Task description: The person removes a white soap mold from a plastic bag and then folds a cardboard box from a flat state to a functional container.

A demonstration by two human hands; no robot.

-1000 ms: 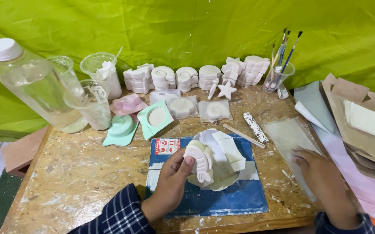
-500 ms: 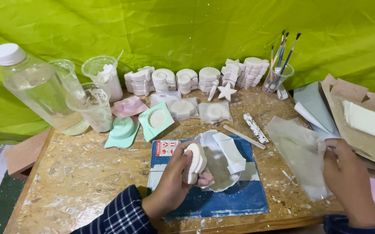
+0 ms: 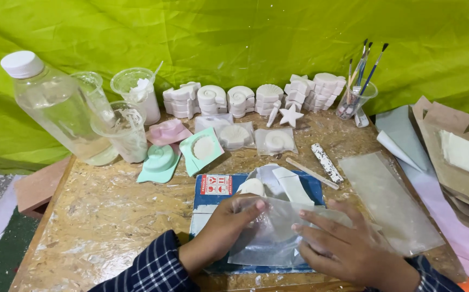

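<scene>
Head view, largest item to smallest:
- Chipboard table (image 3: 99, 216) bearing all items.
- Blue book (image 3: 212, 197) at the near edge, under both hands.
- Clear plastic bag (image 3: 277, 232) lying on the book, partly covering a white plaster cast (image 3: 251, 186).
- Right hand (image 3: 348, 246): fingers spread flat, pressing the bag, grasping nothing.
- Left hand (image 3: 226, 227): fingertips pinching the bag's edge beside the cast.
</scene>
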